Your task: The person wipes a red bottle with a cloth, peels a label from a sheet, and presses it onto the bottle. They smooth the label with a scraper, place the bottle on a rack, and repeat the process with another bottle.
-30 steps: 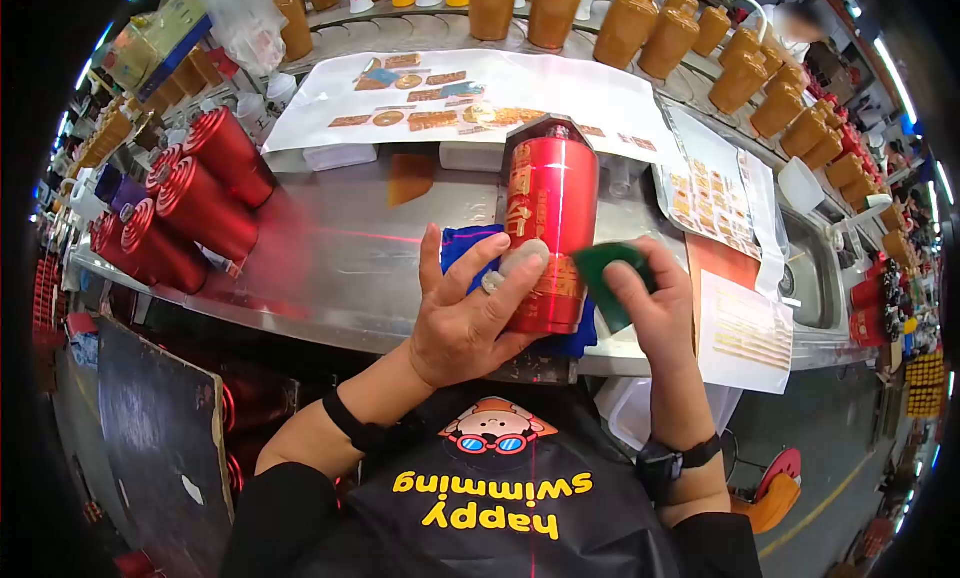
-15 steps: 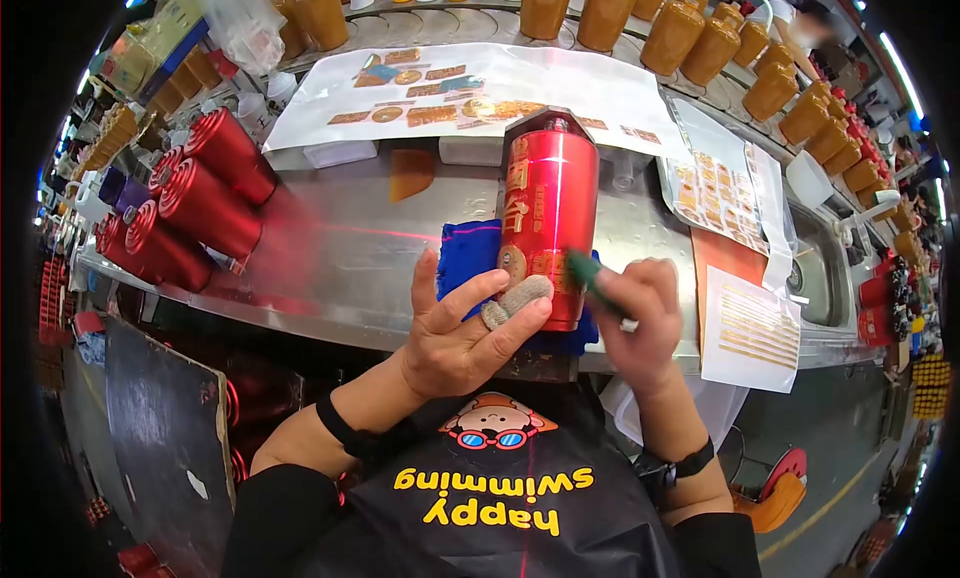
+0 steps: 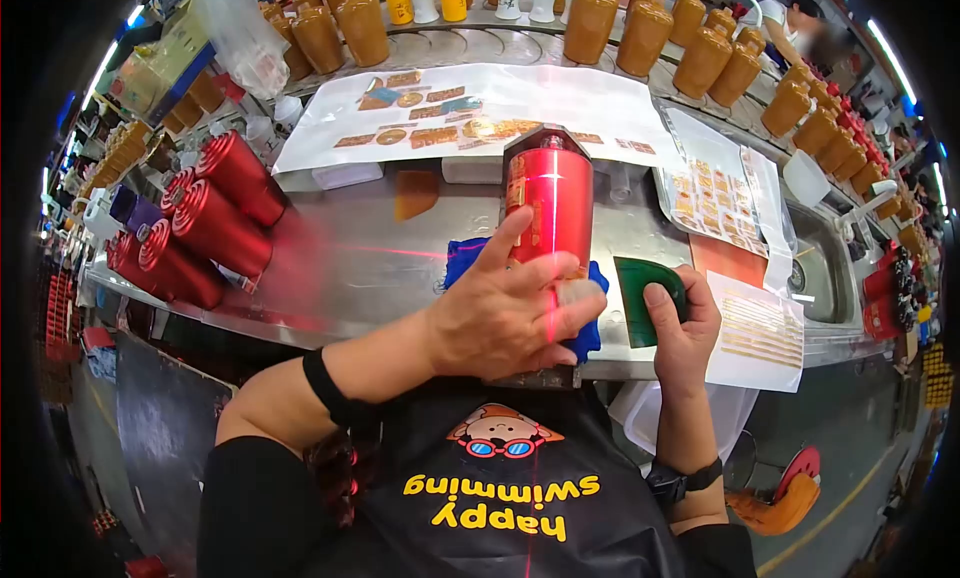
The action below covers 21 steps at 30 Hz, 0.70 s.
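A shiny red bottle [image 3: 562, 208] with gold lettering on its left side lies on a blue cloth [image 3: 464, 259], its neck end away from me. My left hand [image 3: 500, 313] spreads its fingers over the bottle's near end, touching it. A pale covering [image 3: 577, 295] wraps one of those fingers. To the right of the bottle, my right hand [image 3: 690, 333] pinches a green scraper [image 3: 638, 296] between thumb and fingers, apart from the bottle. A dark angular support [image 3: 577, 141] shows at the neck end.
Several red bottles [image 3: 222, 228] lie stacked at left. Behind lies a white sheet [image 3: 330, 118] with gold decals. At right are a decal tray [image 3: 672, 200], a sheet of gold strips [image 3: 765, 363] and a sink [image 3: 825, 268]. Brown bottles [image 3: 590, 23] line the back; a person [image 3: 780, 23] is beyond.
My right hand has drawn the green scraper off the bottle to the right. My left hand has shifted right across the bottle, whose gold lettering has turned toward the left.
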Each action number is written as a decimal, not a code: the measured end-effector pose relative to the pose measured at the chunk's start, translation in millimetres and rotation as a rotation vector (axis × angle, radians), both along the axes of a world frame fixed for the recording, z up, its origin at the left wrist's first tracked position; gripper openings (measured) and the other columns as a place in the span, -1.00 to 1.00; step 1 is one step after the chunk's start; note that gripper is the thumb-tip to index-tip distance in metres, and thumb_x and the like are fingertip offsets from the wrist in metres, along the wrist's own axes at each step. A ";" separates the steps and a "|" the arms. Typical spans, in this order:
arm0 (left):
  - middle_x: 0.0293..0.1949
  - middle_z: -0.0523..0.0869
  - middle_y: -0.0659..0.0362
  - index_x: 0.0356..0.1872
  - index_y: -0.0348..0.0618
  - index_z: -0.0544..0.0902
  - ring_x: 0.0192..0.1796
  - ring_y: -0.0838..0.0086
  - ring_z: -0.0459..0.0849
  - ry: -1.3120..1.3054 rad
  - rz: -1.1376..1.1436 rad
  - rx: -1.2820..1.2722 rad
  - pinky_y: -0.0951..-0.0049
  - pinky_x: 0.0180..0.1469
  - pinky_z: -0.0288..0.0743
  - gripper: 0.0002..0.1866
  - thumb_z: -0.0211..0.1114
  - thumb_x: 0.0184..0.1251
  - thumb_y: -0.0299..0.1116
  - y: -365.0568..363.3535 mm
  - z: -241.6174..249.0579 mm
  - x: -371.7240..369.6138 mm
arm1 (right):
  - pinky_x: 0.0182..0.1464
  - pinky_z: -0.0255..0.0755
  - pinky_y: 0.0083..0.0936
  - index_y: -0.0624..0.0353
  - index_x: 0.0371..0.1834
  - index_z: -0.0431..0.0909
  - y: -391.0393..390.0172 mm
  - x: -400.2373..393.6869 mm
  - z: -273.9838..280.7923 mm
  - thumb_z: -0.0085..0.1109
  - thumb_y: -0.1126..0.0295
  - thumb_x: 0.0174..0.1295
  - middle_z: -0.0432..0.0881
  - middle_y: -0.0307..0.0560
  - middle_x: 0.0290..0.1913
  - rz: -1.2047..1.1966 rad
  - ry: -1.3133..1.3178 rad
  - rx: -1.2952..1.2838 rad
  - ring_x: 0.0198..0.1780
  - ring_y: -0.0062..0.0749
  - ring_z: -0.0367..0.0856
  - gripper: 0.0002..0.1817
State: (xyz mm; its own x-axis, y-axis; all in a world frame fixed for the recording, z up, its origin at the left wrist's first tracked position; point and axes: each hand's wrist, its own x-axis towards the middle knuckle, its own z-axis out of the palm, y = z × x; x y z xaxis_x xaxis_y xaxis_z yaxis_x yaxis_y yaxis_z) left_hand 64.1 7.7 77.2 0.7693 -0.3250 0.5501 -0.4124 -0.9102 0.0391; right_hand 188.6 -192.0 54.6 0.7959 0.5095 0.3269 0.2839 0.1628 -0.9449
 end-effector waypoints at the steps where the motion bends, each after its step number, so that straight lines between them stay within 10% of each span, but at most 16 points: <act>1: 0.02 0.65 0.33 0.04 0.04 0.59 0.26 0.40 0.46 0.042 -0.021 -0.005 -0.19 0.53 -0.23 -0.54 0.26 0.24 0.08 4.3 3.5 5.8 | -0.29 0.32 -0.72 0.27 -0.19 0.58 -1.0 0.8 1.8 0.30 0.44 0.30 0.51 -0.35 -0.36 0.020 -0.002 -0.020 -0.31 -0.73 0.42 -0.86; 5: 0.16 0.62 0.15 0.26 -0.09 0.51 0.33 0.27 0.42 -0.037 0.108 -0.221 -0.17 0.52 -0.27 -0.28 0.11 0.29 0.28 22.1 -14.2 -3.2 | -0.33 0.36 -0.62 0.27 -0.15 0.60 12.0 0.3 10.1 0.34 0.49 0.21 0.54 -0.21 -0.38 0.010 -0.241 -0.179 -0.35 -0.57 0.49 -0.82; 11: 0.40 0.38 0.05 0.50 -0.20 0.11 0.42 0.07 0.28 -0.065 0.354 -0.439 -0.16 0.51 -0.29 0.12 0.56 -0.08 -0.05 2.8 -52.8 -26.2 | -0.36 0.42 -0.47 0.14 -0.10 0.66 38.1 -3.2 30.6 0.44 0.56 0.00 0.53 -0.10 -0.34 0.242 -1.037 -0.197 -0.40 -0.32 0.54 -0.66; 15: 0.42 0.35 0.01 0.50 -0.24 0.10 0.42 0.02 0.27 -0.132 0.338 -0.343 -0.16 0.50 -0.26 0.16 0.56 -0.11 -0.01 4.9 -43.6 -25.7 | -0.22 0.43 -0.37 0.10 -0.10 0.68 29.9 -2.6 45.1 0.43 0.61 -0.15 0.53 -0.11 -0.32 0.389 -0.528 -0.331 -0.24 -0.23 0.54 -0.56; 17: 0.42 0.34 0.00 0.51 -0.25 0.09 0.42 0.03 0.27 -0.134 0.325 -0.379 -0.15 0.50 -0.26 0.17 0.56 -0.10 0.01 2.1 -44.7 -25.5 | -0.17 0.41 -0.37 0.10 -0.09 0.68 39.2 9.5 30.1 0.44 0.59 -0.17 0.53 -0.10 -0.31 0.109 -0.935 -0.328 -0.22 -0.21 0.53 -0.54; 21: 0.42 0.35 0.00 0.51 -0.29 0.06 0.42 0.07 0.27 -0.084 0.371 -0.524 -0.16 0.49 -0.25 0.16 0.53 -0.04 0.03 1.1 -62.8 -24.9 | -0.25 0.41 -0.44 0.15 -0.12 0.67 27.1 -10.7 52.5 0.44 0.51 -0.07 0.54 -0.10 -0.35 0.510 -0.714 -0.387 -0.30 -0.28 0.54 -0.63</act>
State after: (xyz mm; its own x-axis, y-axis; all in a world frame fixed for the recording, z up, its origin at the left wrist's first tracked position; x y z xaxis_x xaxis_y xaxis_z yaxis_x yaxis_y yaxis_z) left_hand 39.3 8.8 14.4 0.7263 0.2822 0.6268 -0.0953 -0.8617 0.4984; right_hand 177.9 -164.9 107.2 0.1265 0.9139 0.3856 0.7951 0.1390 -0.5903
